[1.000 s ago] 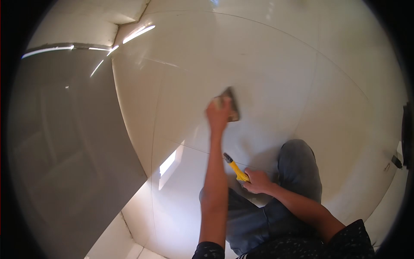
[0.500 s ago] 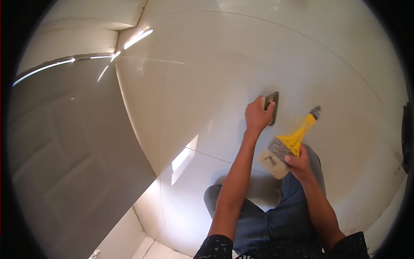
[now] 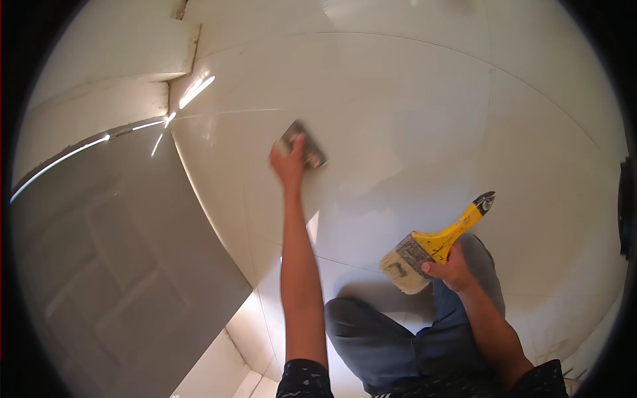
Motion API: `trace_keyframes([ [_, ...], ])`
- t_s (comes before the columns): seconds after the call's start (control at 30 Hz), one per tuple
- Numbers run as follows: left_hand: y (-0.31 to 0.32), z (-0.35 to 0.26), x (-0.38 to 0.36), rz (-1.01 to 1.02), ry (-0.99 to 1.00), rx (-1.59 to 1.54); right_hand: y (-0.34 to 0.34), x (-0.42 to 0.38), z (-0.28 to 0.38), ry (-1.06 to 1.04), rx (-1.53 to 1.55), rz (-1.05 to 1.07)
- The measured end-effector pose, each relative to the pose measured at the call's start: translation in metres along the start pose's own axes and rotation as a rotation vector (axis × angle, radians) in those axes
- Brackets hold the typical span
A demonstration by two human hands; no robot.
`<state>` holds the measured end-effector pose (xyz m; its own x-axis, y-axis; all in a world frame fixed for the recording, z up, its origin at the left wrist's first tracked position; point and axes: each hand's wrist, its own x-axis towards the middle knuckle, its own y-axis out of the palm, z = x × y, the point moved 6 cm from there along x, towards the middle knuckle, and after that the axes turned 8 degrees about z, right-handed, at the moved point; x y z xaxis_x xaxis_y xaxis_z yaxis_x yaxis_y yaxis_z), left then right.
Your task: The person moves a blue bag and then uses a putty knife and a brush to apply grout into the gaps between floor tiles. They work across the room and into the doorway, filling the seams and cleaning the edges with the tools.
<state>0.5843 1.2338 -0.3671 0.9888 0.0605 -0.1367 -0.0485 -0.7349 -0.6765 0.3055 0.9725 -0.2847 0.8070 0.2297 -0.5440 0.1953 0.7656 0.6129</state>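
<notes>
My left hand [image 3: 288, 164] is stretched forward and closed on a small flat rectangular float [image 3: 313, 151], which lies against the pale tiled floor. The float looks dark and worn, slightly blurred, and my fingers hide part of it. My right hand [image 3: 452, 268] grips a wide paintbrush [image 3: 441, 242] near its metal band, above my right knee. Its yellow handle with a black tip points up and to the right. The brush's pale bristles [image 3: 402, 270] point down and to the left, with a dark smudge on them, clear of the floor.
A grey panelled door [image 3: 126, 259] stands on the left, its edge close to the floor tiles [image 3: 398, 86]. White wall corners [image 3: 126, 60] are at the upper left. Bright sunlight streaks [image 3: 197, 91] fall near the door. A dark object [image 3: 624, 209] is at the right edge.
My left hand has slid the float to the left across the floor, and the float has turned. The brush in my right hand has dropped slightly and tilted further over.
</notes>
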Motion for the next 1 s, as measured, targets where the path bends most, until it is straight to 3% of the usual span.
trace_keyframes([
  [0.1,0.103,-0.098,0.022,0.104,0.139,-0.013,-0.003,-0.001,0.001,0.002,-0.041,0.025],
  [0.17,0.146,-0.160,0.017,0.174,0.198,0.057,-0.002,0.000,0.012,-0.067,-0.273,-0.006],
  [0.23,0.191,-0.191,0.001,0.314,0.244,0.072,-0.007,-0.001,0.024,-0.100,-0.248,-0.084],
  [0.3,0.212,-0.208,-0.025,0.621,0.214,0.120,-0.010,-0.004,0.036,-0.130,-0.223,-0.155],
  [0.4,0.171,-0.182,-0.021,0.355,0.249,-0.081,-0.033,0.002,0.062,-0.191,-0.325,-0.343],
  [0.47,0.098,-0.138,-0.016,0.126,0.069,-0.002,-0.023,0.028,0.089,-0.366,-1.146,-0.088],
  [0.5,0.066,-0.095,-0.015,0.083,0.125,-0.022,-0.026,0.041,0.078,-0.235,-1.172,-0.008],
  [0.53,0.027,-0.077,-0.029,-0.022,-0.093,-0.277,-0.026,0.056,0.062,-0.105,-1.190,0.078],
  [0.6,-0.030,-0.038,-0.057,-0.099,-0.153,-0.265,0.001,0.091,0.030,-0.137,-1.448,0.408],
  [0.7,-0.073,0.007,-0.104,-0.106,-0.247,-0.070,0.014,0.133,0.016,-0.174,-1.531,0.467],
  [0.73,-0.083,0.014,-0.115,-0.103,-0.238,-0.062,0.006,0.149,0.028,-0.337,-1.587,0.396],
  [0.8,-0.086,0.037,-0.144,0.123,-0.371,0.004,-0.039,0.196,0.099,-0.789,-1.710,0.004],
  [0.83,-0.088,0.048,-0.150,0.130,-0.383,0.010,-0.069,0.210,0.160,-0.584,-1.640,-0.289],
  [0.87,-0.086,0.055,-0.142,0.072,-0.302,0.020,-0.086,0.212,0.211,-0.511,-1.732,-0.464],
  [0.9,-0.090,0.054,-0.135,0.011,-0.224,0.032,-0.101,0.215,0.248,-0.628,-1.804,-0.514],
  [0.97,-0.078,0.045,-0.103,0.063,-0.222,0.178,-0.102,0.190,0.292,-0.652,-1.975,-0.487],
  [1.0,-0.066,0.035,-0.083,0.066,-0.147,0.146,-0.110,0.176,0.300,-0.517,-1.967,-0.544],
])
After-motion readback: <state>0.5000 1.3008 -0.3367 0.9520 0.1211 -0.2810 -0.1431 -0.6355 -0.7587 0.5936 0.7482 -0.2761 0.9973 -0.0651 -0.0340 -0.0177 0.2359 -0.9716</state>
